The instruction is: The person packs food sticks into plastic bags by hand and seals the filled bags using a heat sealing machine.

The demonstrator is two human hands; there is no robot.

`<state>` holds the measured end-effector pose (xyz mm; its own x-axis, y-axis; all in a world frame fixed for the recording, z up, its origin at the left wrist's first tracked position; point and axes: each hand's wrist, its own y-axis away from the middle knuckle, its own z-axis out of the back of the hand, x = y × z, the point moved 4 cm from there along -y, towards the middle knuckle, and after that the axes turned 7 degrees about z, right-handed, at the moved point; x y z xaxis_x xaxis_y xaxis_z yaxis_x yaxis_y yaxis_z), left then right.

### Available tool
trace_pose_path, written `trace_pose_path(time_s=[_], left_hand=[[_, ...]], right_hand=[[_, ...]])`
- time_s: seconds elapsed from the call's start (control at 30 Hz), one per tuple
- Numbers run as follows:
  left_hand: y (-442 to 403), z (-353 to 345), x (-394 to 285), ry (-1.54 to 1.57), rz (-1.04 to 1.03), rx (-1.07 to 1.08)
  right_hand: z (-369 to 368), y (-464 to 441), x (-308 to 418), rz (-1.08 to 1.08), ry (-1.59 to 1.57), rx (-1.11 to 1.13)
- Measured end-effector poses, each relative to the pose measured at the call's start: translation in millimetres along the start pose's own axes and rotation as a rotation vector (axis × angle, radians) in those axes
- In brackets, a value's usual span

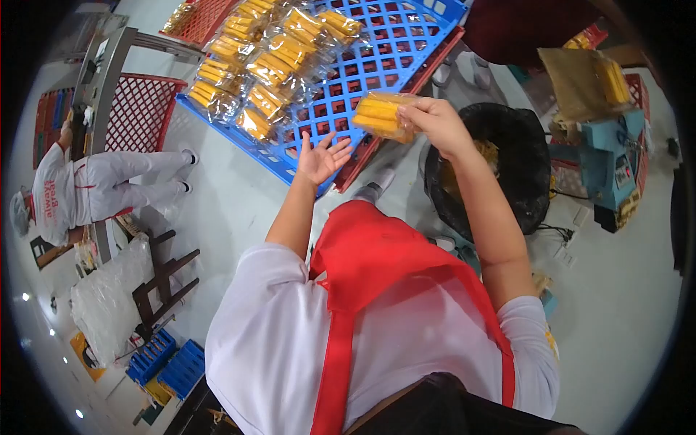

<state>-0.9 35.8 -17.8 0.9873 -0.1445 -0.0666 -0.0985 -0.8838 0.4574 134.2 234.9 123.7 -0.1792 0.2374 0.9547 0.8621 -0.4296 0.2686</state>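
Between the thumb and fingers of my right hand (435, 125) is a clear plastic pack of yellow sticks (378, 114), held above the right edge of a blue lattice crate (348, 81). My left hand (324, 158) is empty, palm up with its fingers spread, over the crate's near edge. Several similar packs (274, 69) lie in rows on the crate's left part. Under the blue crate, the rim of a red crate (366, 154) shows.
A black-lined bin (518, 163) stands right of the crates. Further right is a blue-grey machine (605, 156) with a brown sheet (569, 83). At the left, a person in white (94, 185) stands at a metal table (109, 87). Cables lie on the floor at right.
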Motion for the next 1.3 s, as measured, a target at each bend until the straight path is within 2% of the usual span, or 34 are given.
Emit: trace_pose_path(time_s=[0.07,0.1,0.17,0.2,0.23,0.3,0.33,0.37,0.43,0.47,0.53,0.57,0.63,0.67,0.8,0.87,0.9,0.97,1.0,1.03,1.07,1.1,1.13,1.17,1.23,1.3], left_hand=[[19,25,-10,-0.163,-0.18,-0.478],[17,36,-49,-0.189,-0.198,-0.499],[22,52,-72,-0.745,-0.305,-0.898],[21,41,-78,-0.922,-0.407,-0.897],[20,34,-83,-0.921,-0.406,-0.905],[19,12,-103,-1.553,-0.654,-1.13],[13,4,-114,-1.923,-0.649,-1.142],[8,4,-119,-1.926,-0.644,-1.144],[-5,-29,-122,-2.38,-0.478,-1.29],[-11,-28,-128,-2.385,-0.473,-1.282],[-27,-25,-142,-2.567,-0.23,-1.333],[-31,-26,-148,-2.572,-0.236,-1.324],[-37,-24,-158,-2.579,-0.043,-1.356],[-40,-15,-163,-2.571,-0.159,-1.376],[-40,4,-185,-2.581,-0.3,-1.399],[-26,0,-203,-2.431,-0.722,-1.312],[-19,-5,-209,-2.431,-0.724,-1.313],[6,-41,-218,-2.24,-1.1,-1.224],[15,-62,-218,-2.242,-1.105,-1.218],[28,-81,-220,-2.075,-0.982,-1.209],[39,-100,-219,-1.906,-0.864,-1.191],[47,-122,-215,-1.798,-0.799,-1.057],[58,-164,-192,-1.76,-0.635,-0.98],[64,-194,-174,-1.624,-0.609,-0.812],[70,-234,-149,-1.455,-0.566,-0.488],[68,-274,-123,-1.415,-0.507,-0.251]], right_hand=[[-3,-11,-19,0.051,-0.118,-0.126],[-9,-49,-34,0.069,-0.149,-0.114],[-4,-67,-60,0.032,-0.006,-0.216],[-3,-74,-77,0.039,-0.014,-0.205],[-4,-82,-95,0.036,-0.018,-0.2],[-1,-95,-115,0.029,0.089,-0.309],[-1,-99,-118,0.026,0.085,-0.308],[-1,-103,-123,-0.027,0.112,-0.296],[-5,-108,-130,-0.089,0.135,-0.289],[-5,-111,-133,-0.091,0.215,-0.335],[-7,-115,-138,-0.09,0.294,-0.39],[-8,-115,-140,-0.105,0.354,-0.428],[-9,-112,-133,-0.122,0.416,-0.474],[-10,-110,-131,-0.168,0.45,-0.443],[-11,-102,-129,-0.284,0.409,-0.362],[-10,-103,-136,-0.263,0.385,-0.374],[-9,-102,-140,-0.245,0.361,-0.385],[-3,-96,-138,-0.179,0.413,-0.46],[2,-92,-134,-0.113,0.466,-0.536],[5,-87,-131,-0.11,0.466,-0.541],[11,-79,-120,0.041,0.447,-0.633],[15,-68,-105,0.192,0.43,-0.721],[13,-58,-91,0.089,0.104,-0.624],[16,-53,-81,0.095,0.114,-0.634],[13,-46,-77,-0.153,-0.423,-0.414],[3,-35,-65,-0.255,-0.688,-0.175]])
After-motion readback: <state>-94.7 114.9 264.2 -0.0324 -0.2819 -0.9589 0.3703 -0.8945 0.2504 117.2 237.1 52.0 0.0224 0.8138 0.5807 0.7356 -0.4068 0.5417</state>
